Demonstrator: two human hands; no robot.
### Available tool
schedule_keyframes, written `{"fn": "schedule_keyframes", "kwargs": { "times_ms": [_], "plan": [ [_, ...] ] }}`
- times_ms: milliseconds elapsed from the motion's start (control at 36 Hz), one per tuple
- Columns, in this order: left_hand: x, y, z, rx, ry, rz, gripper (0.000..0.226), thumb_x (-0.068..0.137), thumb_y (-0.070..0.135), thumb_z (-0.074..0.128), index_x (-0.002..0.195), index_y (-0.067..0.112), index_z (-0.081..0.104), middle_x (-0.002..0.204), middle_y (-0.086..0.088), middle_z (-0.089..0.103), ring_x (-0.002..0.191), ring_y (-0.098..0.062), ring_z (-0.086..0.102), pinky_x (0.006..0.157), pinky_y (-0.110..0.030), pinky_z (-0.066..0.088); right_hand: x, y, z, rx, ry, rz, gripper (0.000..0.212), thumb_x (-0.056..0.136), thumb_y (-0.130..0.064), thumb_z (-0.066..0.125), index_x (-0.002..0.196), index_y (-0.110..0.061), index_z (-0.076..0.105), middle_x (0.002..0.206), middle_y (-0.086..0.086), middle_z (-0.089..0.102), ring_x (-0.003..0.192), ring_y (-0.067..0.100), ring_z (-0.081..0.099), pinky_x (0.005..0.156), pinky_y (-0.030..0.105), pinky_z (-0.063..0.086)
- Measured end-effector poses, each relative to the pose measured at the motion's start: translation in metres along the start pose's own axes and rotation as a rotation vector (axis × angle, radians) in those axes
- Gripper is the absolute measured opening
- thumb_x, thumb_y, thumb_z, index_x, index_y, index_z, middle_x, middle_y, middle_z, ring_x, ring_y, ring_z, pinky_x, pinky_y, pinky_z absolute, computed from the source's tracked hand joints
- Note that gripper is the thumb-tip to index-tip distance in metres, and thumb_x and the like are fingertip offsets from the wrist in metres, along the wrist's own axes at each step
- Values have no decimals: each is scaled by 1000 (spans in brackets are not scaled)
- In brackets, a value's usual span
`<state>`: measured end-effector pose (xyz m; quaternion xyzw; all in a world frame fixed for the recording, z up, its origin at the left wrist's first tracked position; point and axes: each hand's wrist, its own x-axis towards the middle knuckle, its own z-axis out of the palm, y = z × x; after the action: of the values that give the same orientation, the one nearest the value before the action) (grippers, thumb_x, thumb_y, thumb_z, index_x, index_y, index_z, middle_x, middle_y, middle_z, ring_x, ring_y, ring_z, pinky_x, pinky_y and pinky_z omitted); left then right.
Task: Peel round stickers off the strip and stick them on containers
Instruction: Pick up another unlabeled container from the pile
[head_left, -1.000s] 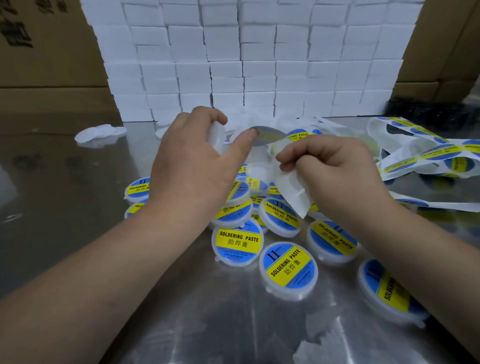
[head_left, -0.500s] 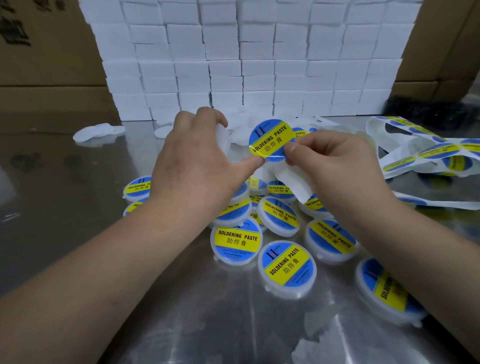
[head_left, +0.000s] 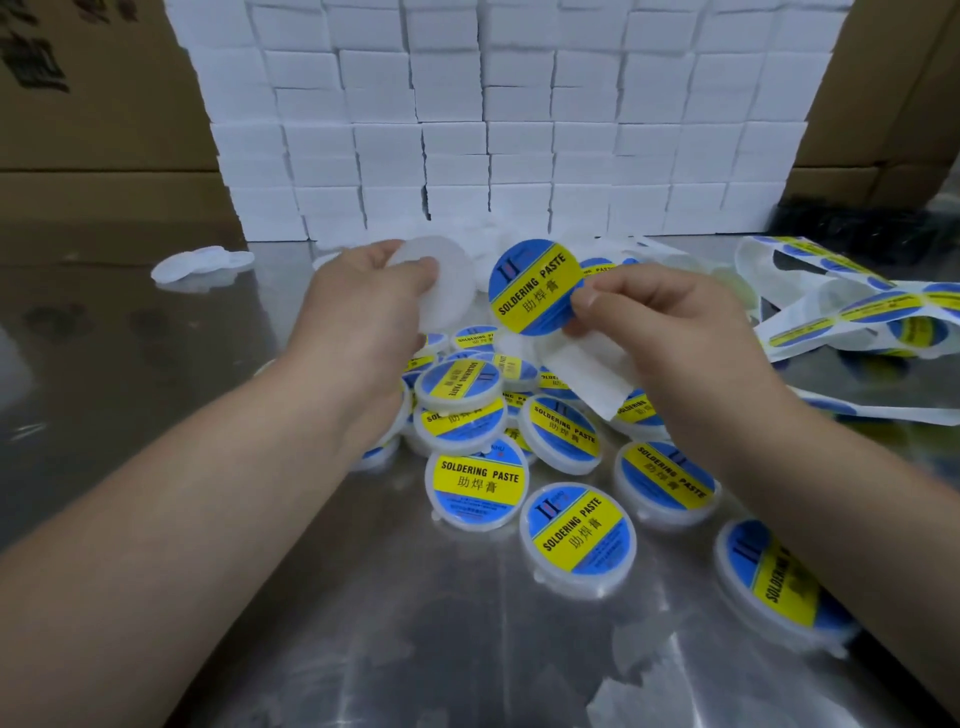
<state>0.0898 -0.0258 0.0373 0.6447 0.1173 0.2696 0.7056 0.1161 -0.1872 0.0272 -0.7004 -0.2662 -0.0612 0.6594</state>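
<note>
Right grip (head_left: 665, 332) pinches the round sticker (head_left: 535, 288) by its right edge above frame centre, printed face to camera, yellow band slanting up-right; left grip (head_left: 363, 312) clasps a blank container (head_left: 454, 283) just left of it

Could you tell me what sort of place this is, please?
Probably a small packing or labelling workshop: a metal table heaped with labelled soldering-paste containers, stacked white boxes behind, and brown cartons either side.
</note>
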Motion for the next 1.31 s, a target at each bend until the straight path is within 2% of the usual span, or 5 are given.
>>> {"fn": "schedule_keyframes", "kwargs": {
  "times_ms": [111,306,639,944,1306],
  "plan": [
    [-4,-2,1,-38,-55,0,18,90,11,54,76,22,59,64,6,64,55,-10,54,42,-13,37,-1,-3,0,33,-46,2,31,83,-8,61,56,-23,66,57,-8,62,57,7,57,53,18,45],
    [-12,1,5,-222,-220,-92,30,93,3,39,95,24,60,109,-13,62,66,-19,68,52,-26,54,-4,-4,2,6,-147,-3,34,83,-1,56,63,-26,67,55,-10,61,54,1,56,50,14,45],
    [-17,-1,6,-298,-349,-83,17,91,25,46,99,21,60,100,-8,64,72,-24,69,55,-29,55,-3,-2,1,16,-238,29,30,84,-4,57,68,-25,69,59,-8,63,62,6,59,58,16,46],
    [-17,-6,6,-183,-377,30,21,88,14,57,102,29,62,100,-4,65,71,-17,68,56,-25,53,-3,-1,1,-3,-252,40,21,85,-8,57,79,-22,70,56,-10,60,60,5,56,57,16,44],
    [-19,-8,8,-153,-363,73,24,90,9,54,94,31,61,96,1,64,68,-13,68,54,-24,53,-2,0,1,-17,-268,37,28,86,-9,58,68,-27,69,58,-9,61,61,6,57,59,17,44]
  ]
}}
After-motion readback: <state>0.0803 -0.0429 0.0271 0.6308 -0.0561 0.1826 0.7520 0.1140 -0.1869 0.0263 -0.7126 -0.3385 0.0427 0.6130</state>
